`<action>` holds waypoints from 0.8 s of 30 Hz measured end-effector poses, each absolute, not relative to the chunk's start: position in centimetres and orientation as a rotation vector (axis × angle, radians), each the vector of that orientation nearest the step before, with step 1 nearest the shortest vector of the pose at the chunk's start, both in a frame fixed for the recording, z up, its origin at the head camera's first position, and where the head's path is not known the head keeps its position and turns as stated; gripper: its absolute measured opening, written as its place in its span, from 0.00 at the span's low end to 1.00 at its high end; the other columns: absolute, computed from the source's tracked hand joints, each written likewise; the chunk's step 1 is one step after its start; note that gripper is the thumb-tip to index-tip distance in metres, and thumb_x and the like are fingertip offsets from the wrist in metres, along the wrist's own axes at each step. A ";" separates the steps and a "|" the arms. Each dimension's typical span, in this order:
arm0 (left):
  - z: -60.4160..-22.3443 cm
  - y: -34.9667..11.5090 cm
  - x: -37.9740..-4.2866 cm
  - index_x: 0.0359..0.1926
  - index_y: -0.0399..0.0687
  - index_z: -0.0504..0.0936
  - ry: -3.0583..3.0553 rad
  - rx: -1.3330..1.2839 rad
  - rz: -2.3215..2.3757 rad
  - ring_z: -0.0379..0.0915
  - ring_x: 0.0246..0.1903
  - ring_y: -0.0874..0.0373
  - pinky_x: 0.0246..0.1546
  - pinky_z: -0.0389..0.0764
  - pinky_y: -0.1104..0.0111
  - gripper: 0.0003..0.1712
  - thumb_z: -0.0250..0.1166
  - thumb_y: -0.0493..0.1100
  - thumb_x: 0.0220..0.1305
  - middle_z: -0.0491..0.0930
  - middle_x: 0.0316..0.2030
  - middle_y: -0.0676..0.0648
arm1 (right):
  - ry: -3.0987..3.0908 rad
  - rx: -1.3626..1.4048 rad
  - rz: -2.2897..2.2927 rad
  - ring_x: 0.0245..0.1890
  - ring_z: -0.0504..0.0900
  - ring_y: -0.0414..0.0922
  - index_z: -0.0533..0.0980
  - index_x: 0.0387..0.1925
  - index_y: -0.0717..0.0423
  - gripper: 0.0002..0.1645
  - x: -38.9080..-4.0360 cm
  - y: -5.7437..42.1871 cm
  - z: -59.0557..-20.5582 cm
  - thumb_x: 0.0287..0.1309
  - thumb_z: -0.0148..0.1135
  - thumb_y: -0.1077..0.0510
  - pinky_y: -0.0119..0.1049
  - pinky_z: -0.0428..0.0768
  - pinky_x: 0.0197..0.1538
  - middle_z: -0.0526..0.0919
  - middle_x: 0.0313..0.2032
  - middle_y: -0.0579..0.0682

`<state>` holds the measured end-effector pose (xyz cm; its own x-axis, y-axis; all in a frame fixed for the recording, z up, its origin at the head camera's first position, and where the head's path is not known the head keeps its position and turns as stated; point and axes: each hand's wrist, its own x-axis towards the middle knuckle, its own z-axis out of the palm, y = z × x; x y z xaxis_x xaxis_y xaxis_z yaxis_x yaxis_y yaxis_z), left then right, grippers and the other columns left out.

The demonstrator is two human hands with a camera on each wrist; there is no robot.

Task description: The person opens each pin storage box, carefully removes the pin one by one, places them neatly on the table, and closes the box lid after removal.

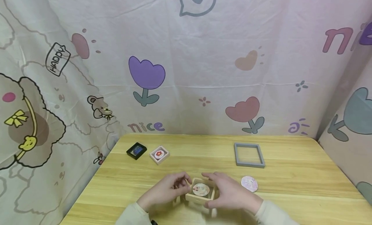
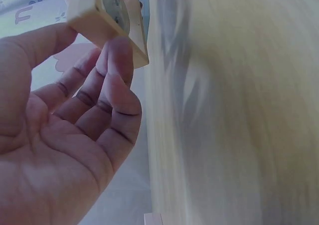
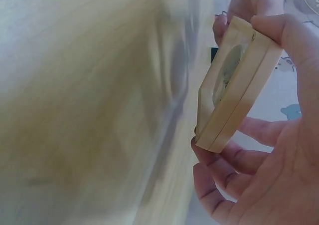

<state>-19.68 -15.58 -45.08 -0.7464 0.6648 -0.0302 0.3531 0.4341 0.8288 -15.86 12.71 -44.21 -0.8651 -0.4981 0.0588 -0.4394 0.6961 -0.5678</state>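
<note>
A small light-wood display frame is held between both hands, above the table near its front. Behind its clear window sits a round picture disc. My right hand grips the frame by two opposite edges, thumb on one and fingers on the other, as the right wrist view shows. My left hand holds the left end with thumb and fingertips, its other fingers bent. In the left wrist view, the frame is partly cut off at the top. A seam runs along the side of the frame in the right wrist view.
On the wooden table lie a black frame and a pale pink frame with a red flower disc at the back left. A grey square frame lies back right. A loose pinkish disc is beside my right hand. Printed cloth hangs behind.
</note>
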 end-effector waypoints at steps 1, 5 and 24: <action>-45.0 -15.6 -19.7 0.54 0.53 0.83 2.338 0.864 1.236 0.78 0.37 0.66 0.40 0.81 0.74 0.12 0.65 0.51 0.78 0.85 0.40 0.55 | 2.788 -0.772 -0.916 0.64 0.82 0.55 0.71 0.76 0.51 0.59 -15.9 12.8 -44.1 0.47 0.80 0.31 0.61 0.84 0.63 0.82 0.66 0.54; -44.5 -15.4 -19.7 0.59 0.53 0.81 2.330 0.826 1.282 0.80 0.39 0.64 0.42 0.81 0.72 0.15 0.64 0.53 0.79 0.85 0.44 0.52 | 2.741 -0.761 -0.981 0.66 0.81 0.58 0.70 0.77 0.52 0.60 -16.0 13.2 -43.6 0.49 0.80 0.31 0.65 0.81 0.66 0.79 0.70 0.58; -44.0 -14.5 -20.0 0.82 0.51 0.59 2.198 0.790 1.645 0.82 0.58 0.57 0.56 0.88 0.67 0.42 0.66 0.58 0.77 0.73 0.70 0.38 | 2.798 -0.745 -1.122 0.67 0.80 0.56 0.70 0.77 0.52 0.57 -16.4 14.8 -40.6 0.53 0.79 0.32 0.63 0.80 0.68 0.80 0.68 0.54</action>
